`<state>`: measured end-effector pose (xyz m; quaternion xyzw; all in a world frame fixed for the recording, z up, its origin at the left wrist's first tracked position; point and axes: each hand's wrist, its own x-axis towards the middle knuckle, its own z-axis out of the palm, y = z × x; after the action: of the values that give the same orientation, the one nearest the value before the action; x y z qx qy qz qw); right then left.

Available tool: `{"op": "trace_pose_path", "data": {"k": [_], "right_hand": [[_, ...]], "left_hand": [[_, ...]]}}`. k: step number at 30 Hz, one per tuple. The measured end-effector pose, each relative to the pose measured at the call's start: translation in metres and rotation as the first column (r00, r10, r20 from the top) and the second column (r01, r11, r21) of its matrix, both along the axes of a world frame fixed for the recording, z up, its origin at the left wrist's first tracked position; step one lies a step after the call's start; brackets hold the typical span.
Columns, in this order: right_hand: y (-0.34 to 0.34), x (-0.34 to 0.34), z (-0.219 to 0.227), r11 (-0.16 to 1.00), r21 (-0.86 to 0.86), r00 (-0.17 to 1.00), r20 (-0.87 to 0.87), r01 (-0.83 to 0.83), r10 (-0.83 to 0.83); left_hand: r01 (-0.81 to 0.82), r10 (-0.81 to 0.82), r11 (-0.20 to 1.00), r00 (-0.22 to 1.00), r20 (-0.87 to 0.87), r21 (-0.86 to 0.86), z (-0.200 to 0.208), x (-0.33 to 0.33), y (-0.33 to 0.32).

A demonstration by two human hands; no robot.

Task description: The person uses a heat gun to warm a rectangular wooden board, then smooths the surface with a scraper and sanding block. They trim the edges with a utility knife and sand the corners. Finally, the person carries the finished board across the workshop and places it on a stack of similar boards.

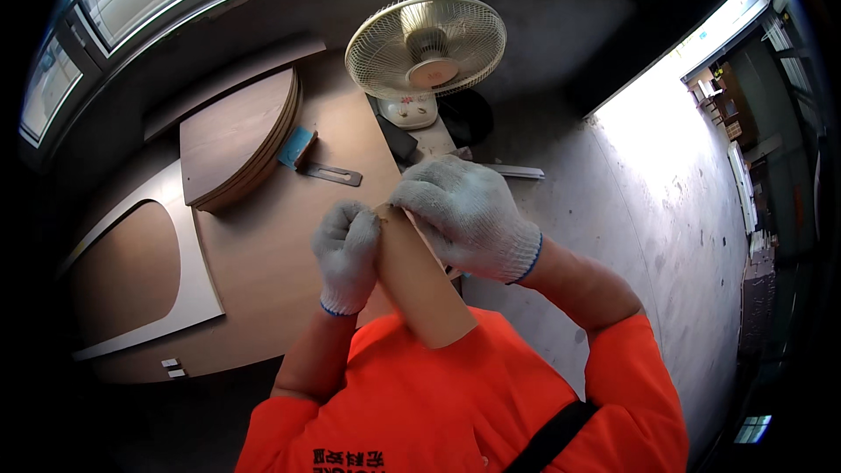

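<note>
Both my hands wear pale knitted work gloves with blue cuff edges. Between them, close to my chest, is a tan strip point(422, 285), flat and smooth-faced, its lower end hanging over my orange shirt. My left hand point(344, 256) pinches the strip's upper left edge with curled fingers. At its top end, the fingers of my right hand point(464, 215) bend over the corner and grip it. Whether the strip is wood, card or abrasive paper cannot be told. Just beyond my hands, a dark slotted metal plate point(331, 174) lies on the brown worktable point(272, 263).
A stack of curved-edged wooden panels point(236, 136) sits at the table's left, beside a blue item point(293, 149) with a brown block. A white board with a rounded cutout point(197, 285) lies nearer. An electric fan point(427, 48) stands beyond; grey floor point(631, 219) stretches right.
</note>
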<state>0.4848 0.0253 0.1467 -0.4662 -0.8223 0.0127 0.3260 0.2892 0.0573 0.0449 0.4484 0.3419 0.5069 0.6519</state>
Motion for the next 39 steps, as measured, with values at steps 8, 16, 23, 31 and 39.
{"op": "trace_pose_path", "data": {"k": [8, 16, 23, 31, 39], "right_hand": [[-0.114, 0.015, 0.035, 0.936, -0.288, 0.974, 0.046, -0.201, 0.223], [-0.014, 0.002, -0.018, 0.968, -0.242, 0.860, -0.505, -0.060, -0.073], [-0.123, 0.035, 0.007, 0.873, -0.351, 0.937, -0.218, -0.338, 0.274], [-0.135, 0.093, -0.108, 0.519, -0.827, 0.302, -0.562, -0.216, -0.770], [-0.126, 0.084, -0.271, 0.250, -0.908, 0.051, -0.283, -0.335, -0.958]], "left_hand": [[-0.047, 0.050, 0.998, 0.998, -0.046, 0.044, -0.001, -0.007, -0.002], [-0.057, 0.070, 0.991, 0.992, -0.104, 0.122, -0.002, 0.002, 0.000], [-0.148, 0.288, 0.805, 0.944, -0.161, 0.574, -0.032, -0.020, 0.006], [0.087, -0.163, 0.972, 0.917, 0.363, 0.216, -0.030, -0.039, 0.037], [-0.035, -0.031, 0.995, 0.801, 0.598, 0.098, -0.136, -0.081, -0.010]]}}
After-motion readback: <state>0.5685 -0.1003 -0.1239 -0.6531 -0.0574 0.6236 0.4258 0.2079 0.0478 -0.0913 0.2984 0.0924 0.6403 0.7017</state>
